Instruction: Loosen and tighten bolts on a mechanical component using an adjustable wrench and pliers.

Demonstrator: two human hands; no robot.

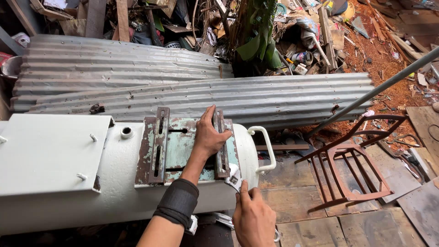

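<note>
wrench [233,177] in right hand [253,218] fingers, beside tank [114,192]

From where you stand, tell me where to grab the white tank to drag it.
Likely best by the white loop handle on the tank's rounded right end, coming from the right: it stands clear of the wall, leaving a finger gap. The left hand rests on the rusty mounting plate.

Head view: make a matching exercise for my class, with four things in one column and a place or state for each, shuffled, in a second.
Things
1. left hand
2. right hand
3. corrugated sheets
4. rusty chair frame

Places or states
A. on its side on the wooden boards
B. flat on the mounting plate
C. behind the pale tank
D. holding an adjustable wrench

Pairs: 1-B, 2-D, 3-C, 4-A
</note>
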